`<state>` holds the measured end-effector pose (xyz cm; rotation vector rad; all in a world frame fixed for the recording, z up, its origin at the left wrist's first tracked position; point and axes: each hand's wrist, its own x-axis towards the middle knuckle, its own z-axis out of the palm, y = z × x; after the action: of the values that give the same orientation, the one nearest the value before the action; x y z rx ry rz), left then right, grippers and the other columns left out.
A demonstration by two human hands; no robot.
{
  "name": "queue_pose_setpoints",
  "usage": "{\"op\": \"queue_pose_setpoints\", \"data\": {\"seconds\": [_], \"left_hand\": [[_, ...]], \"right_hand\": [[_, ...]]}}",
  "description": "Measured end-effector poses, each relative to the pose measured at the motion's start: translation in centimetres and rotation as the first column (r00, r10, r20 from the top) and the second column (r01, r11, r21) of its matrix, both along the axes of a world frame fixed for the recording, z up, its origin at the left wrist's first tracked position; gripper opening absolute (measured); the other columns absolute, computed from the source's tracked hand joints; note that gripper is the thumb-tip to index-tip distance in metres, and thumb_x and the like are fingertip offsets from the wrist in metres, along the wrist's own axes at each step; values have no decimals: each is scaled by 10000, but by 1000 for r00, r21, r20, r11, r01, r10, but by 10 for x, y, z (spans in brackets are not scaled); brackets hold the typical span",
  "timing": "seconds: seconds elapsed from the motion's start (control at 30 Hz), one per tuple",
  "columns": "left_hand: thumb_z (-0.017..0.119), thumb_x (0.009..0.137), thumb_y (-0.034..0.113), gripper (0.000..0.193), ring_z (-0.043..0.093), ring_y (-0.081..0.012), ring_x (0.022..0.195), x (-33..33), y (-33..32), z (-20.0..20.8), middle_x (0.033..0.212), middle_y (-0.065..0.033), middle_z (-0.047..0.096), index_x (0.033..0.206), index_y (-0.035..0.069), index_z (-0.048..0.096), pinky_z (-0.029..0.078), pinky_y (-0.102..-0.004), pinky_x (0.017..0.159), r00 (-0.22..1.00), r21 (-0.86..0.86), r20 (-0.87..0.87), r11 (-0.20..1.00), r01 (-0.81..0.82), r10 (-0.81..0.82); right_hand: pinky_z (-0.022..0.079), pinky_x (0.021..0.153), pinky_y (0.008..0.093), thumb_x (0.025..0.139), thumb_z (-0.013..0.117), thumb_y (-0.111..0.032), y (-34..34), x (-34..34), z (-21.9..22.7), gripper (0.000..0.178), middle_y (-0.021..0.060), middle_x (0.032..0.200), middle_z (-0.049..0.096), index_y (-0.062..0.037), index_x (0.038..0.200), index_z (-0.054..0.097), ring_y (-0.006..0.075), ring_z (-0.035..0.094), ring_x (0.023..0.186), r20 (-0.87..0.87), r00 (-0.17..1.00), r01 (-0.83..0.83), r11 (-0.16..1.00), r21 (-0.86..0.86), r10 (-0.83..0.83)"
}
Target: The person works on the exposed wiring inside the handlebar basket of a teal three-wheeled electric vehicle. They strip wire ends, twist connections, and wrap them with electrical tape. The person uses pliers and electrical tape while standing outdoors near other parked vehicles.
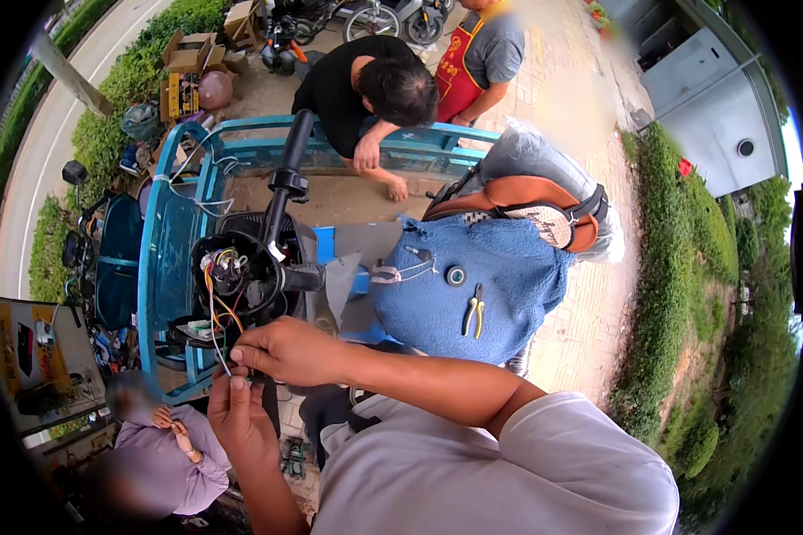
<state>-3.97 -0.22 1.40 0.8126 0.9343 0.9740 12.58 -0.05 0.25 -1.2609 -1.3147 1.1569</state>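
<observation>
My left hand (238, 417) and my right hand (285, 350) meet beside the opened black front housing (257, 299) of an electric vehicle. Both are closed in a pinch on a thin pale wire (218, 345), whose end is hidden by the fingers. Yellow, orange and other coloured wires (209, 278) hang out of the housing. A small white connector block (202, 329) sits by its lower edge. Above the housing stands the black handlebar (281, 201). Yellow-handled pliers (474, 316) and a roll of tape (455, 275) lie on the blue cloth (419, 314) to the right.
A blue metal frame (148, 294) runs around the far and left sides. One person in black (339, 80) leans over its far rail, beside another in a red apron (459, 76). A person in purple (187, 446) is at lower left. A brown saddle (526, 193) lies beyond the cloth.
</observation>
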Motion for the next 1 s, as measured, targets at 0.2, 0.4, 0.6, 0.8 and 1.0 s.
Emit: {"op": "queue_pose_setpoints", "data": {"seconds": [0.2,0.4,0.6,0.8,1.0], "left_hand": [[562,943,125,122,547,-124,954,5,5,-5,1084,-10,585,1050,77,597,455,-315,804,992,161,-103,983,90,-74],[592,898,48,42,549,-161,821,12,5,1,1073,-29,537,924,32,563,497,-313,709,995,47,-78,996,72,-69],[593,922,122,96,602,-174,767,18,-2,7,1059,-36,569,984,54,565,513,-323,716,991,26,-137,1000,-3,6],[583,943,200,178,630,-188,714,7,-13,6,908,-75,609,1030,46,565,531,-327,689,973,-34,-227,998,-54,45],[570,956,221,179,433,-102,525,17,-14,7,707,-32,532,1033,59,572,371,-253,476,998,-74,-60,997,-36,31]], "right_hand": [[478,616,427,913,587,-249,-16,2,-23,221,156,825,636,-36,923,645,355,619,733,29,982,178,967,182,-186],[470,614,327,897,627,-195,-100,62,-108,218,124,835,607,8,973,642,191,565,645,44,700,711,689,-141,-713],[459,914,442,752,742,-279,-194,171,-285,461,198,1268,453,-83,1140,588,386,501,1118,838,261,963,185,-194,-480],[406,1023,445,740,761,-289,-179,199,-281,610,233,1411,344,-162,1295,541,393,428,1262,769,590,800,52,-598,-246],[487,902,376,834,641,-229,-204,210,-317,441,213,1094,611,-4,1204,557,362,614,1020,789,450,890,287,-355,-419]]}}
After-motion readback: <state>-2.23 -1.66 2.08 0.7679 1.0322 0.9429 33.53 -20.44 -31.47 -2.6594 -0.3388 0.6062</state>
